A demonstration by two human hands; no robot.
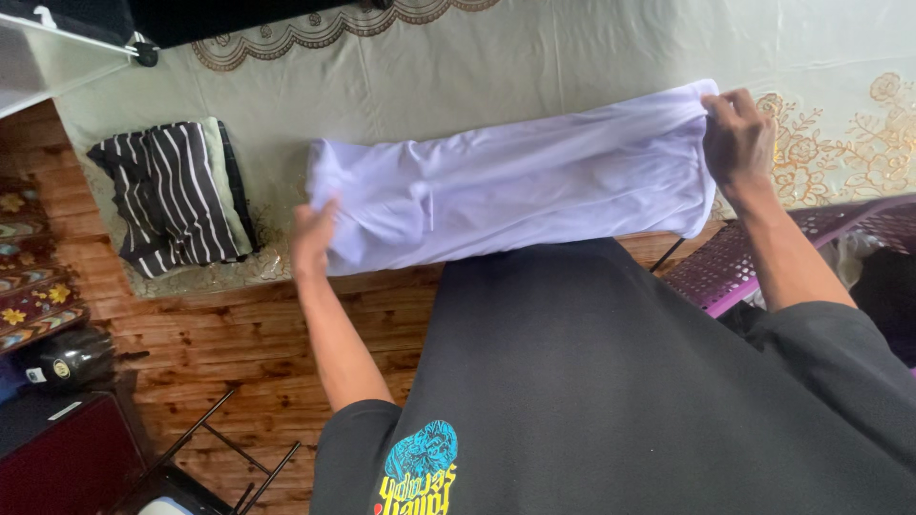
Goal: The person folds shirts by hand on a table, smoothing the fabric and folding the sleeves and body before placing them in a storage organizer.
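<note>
Overhead view of a white garment (515, 181) being folded on a table covered by a cream cloth (496, 57) with gold floral borders. The garment lies across the middle of the cloth, parallel to the near edge, already gathered into a long narrow band; judged from this shape, the lengthwise folds are made and the crosswise folds are not yet done. Its surface carries soft creases and ridges, heaviest toward the left end, so smoothing also appears to be left.

The right hand (739, 143) is closed on the upper right corner of the garment, fingers curled over the bunched edge and pinching it. The left hand (313, 238) is at the lower left end, blurred; the fingers look partly spread and lie against or just under the fabric edge, but whether they grip it cannot be told. Both arms reach out from a black shirt (611, 381) that fills the lower frame.

The fabric is thin and faintly bluish-white, limp, and drapes without stiffness; its lower right corner hangs just over the table edge. To the left, well apart from the garment, a folded stack (176, 191) topped by dark striped cloth rests on the same cover. A purple basket (754, 257) stands beside the person at right, below table level.
</note>
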